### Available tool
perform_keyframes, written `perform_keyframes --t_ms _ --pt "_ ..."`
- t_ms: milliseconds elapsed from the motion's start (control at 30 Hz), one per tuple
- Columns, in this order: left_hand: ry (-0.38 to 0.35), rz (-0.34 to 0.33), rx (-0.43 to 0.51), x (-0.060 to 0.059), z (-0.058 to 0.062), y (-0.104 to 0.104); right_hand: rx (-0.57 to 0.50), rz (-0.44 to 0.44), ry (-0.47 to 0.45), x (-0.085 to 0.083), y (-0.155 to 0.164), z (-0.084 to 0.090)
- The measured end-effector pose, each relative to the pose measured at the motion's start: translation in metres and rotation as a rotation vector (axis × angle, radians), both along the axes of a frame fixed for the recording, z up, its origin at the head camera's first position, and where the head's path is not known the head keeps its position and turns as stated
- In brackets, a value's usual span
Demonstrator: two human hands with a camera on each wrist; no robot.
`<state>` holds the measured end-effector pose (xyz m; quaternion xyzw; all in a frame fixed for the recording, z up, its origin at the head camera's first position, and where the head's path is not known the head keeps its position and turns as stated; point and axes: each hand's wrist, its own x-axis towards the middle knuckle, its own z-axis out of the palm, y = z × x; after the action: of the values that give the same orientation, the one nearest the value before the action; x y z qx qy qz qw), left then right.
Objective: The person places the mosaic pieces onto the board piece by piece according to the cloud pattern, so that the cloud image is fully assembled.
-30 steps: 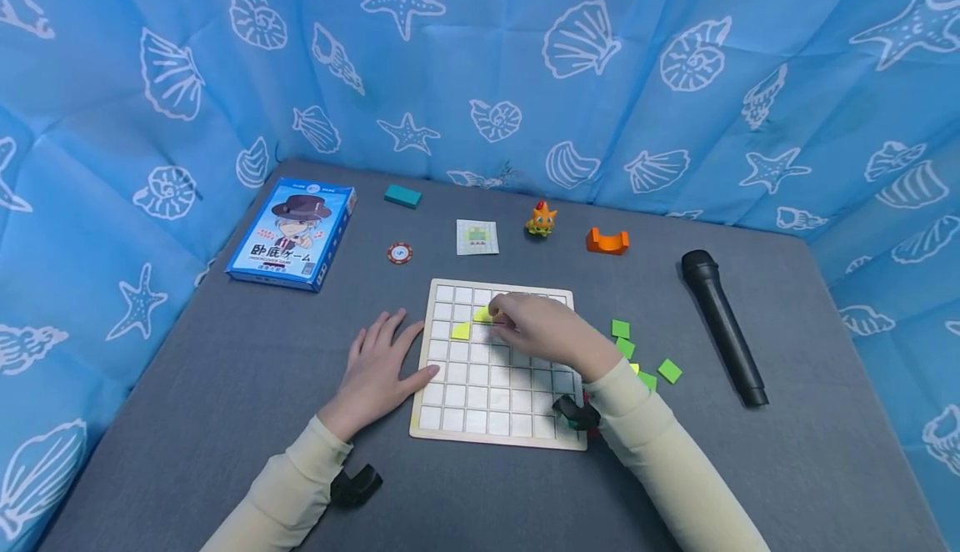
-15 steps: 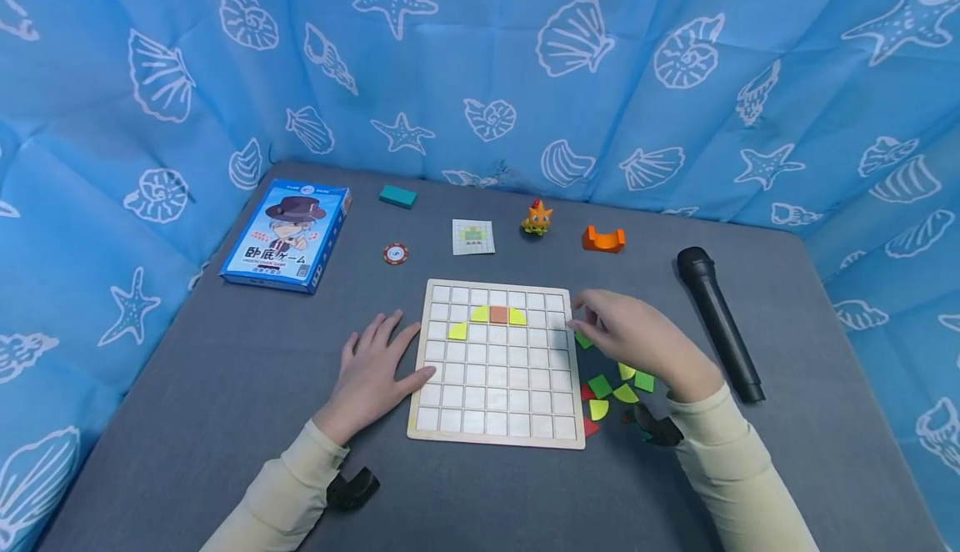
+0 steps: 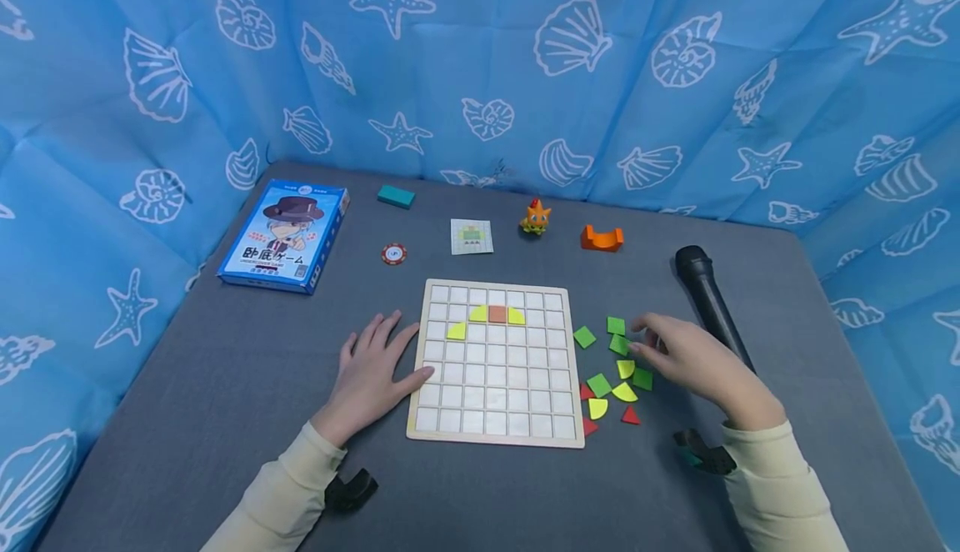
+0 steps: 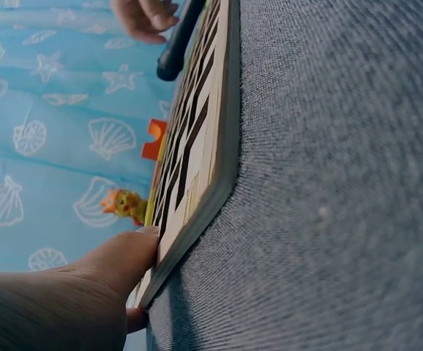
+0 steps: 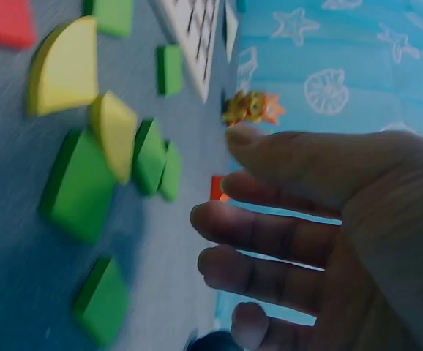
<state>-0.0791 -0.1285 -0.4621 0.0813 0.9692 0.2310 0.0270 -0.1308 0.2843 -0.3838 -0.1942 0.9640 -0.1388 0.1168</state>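
Observation:
A gridded wooden board (image 3: 476,444) lies flat on the table, with yellow quarter-round pieces (image 3: 456,331) and an orange-brown square tile (image 3: 497,313) on its upper rows. My left hand (image 3: 371,373) lies at the board's left edge, fingers spread; in the left wrist view its thumb (image 4: 127,256) touches the rim. To the right of the board, my right hand (image 3: 697,360) hovers beside loose green square tiles (image 3: 598,385), loose yellow quarter-rounds (image 3: 624,392) and red triangles (image 3: 631,415). Its loosely bent fingers (image 5: 263,230) hold nothing in the right wrist view.
Behind the board are a pattern card (image 3: 472,237), a poker chip (image 3: 394,253), a teal block (image 3: 396,196), an orange toy figure (image 3: 536,217) and an orange U-shaped block (image 3: 602,238). A boxed game (image 3: 285,235) stands back left; a black microphone (image 3: 708,298) lies right.
My right hand has moved right from the board's upper rows to beside the loose tiles, uncovering the orange-brown square and the yellow piece beside it. My left hand stays at the board's edge.

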Motion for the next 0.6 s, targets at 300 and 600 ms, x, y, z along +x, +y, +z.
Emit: perform_keyframes --t_ms 300,600 --pt "-0.001 -0.007 0.03 0.001 0.0 -0.001 -0.003 -0.045 -0.031 0.009 0.022 -0.006" --pt "0.0 -0.008 0.038 0.002 0.0 0.0 0.026 -0.066 0.001 0.015 0.03 -0.011"
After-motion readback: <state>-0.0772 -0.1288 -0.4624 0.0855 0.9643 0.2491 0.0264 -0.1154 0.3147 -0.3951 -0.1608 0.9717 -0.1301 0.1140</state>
